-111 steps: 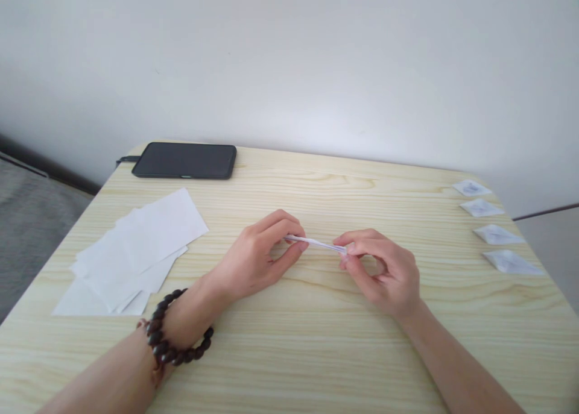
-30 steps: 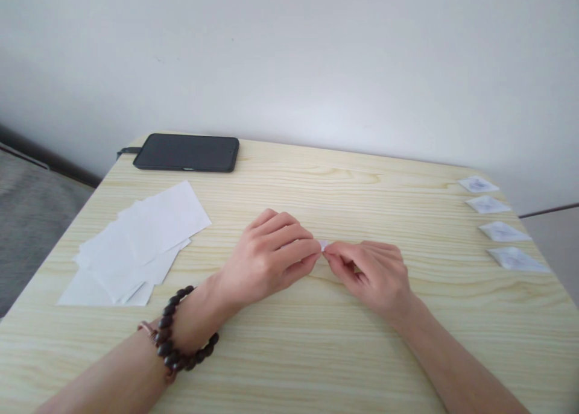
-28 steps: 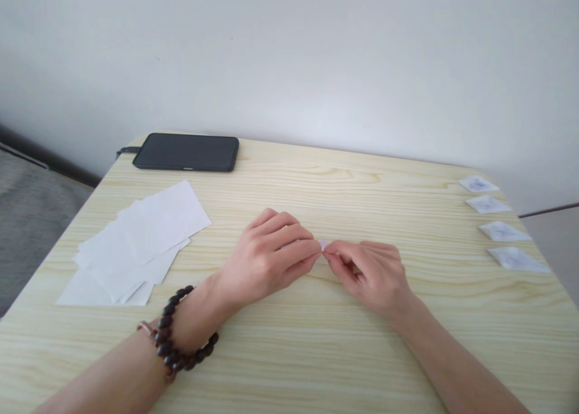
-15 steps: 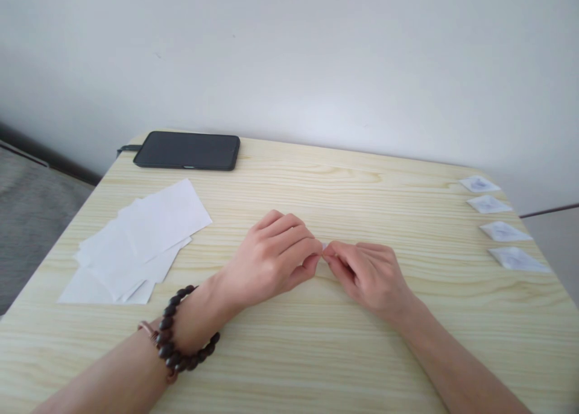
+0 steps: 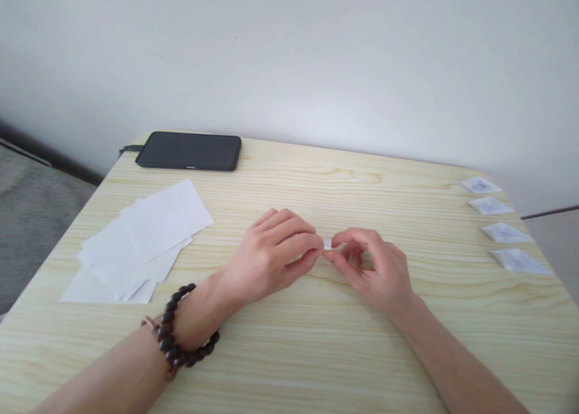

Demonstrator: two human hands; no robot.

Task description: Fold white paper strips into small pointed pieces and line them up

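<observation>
My left hand (image 5: 275,254) pinches a small piece of white paper (image 5: 327,244) between thumb and fingers above the middle of the table. Most of the paper is hidden behind the fingertips; only a small corner shows. From the other side, my right hand (image 5: 373,266) has its thumb and index fingertips at the paper's edge, its other fingers curled. At the far right lie several folded white paper pieces (image 5: 491,205), diamond-shaped, in a column. Loose white paper sheets (image 5: 149,227) overlap on the left.
A black phone (image 5: 189,151) with a cable plugged in lies at the table's back left. The pale wood-grain table (image 5: 289,354) meets a white wall (image 5: 316,58) at the back. Grey fabric (image 5: 36,215) shows beyond the left edge.
My right hand's index finger has lifted and arched away from the thumb, with the curled fingers now showing. A bit more of the white paper shows between my hands.
</observation>
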